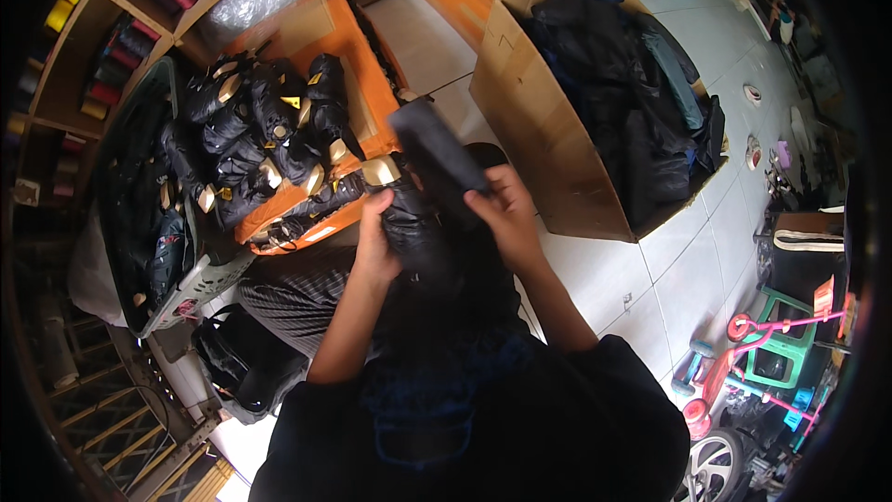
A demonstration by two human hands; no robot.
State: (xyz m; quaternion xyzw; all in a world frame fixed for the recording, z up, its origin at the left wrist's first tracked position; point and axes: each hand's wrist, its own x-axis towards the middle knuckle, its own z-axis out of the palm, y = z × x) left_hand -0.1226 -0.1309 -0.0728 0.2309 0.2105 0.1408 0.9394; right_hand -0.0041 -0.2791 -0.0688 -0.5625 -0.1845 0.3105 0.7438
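In front of the person, the left hand (375, 249) grips a black bundle (413, 228); the right hand (511, 223), apart, grips a dark sleeve (435, 153). More bundles (271, 98) crowd an orange box (362, 98); a cloth-filled carton (525, 130) stands on white tiles (609, 284).

Before us, the left hand (373, 246) grips a black bundle (412, 228) with a pale, shiny end (380, 171); the right hand (511, 218) holds a dark oblong piece (435, 153). Similar bundles (271, 98) lie on an orange box (370, 102) (an open carton (522, 121) of dark fabric (604, 84) stands to its right).
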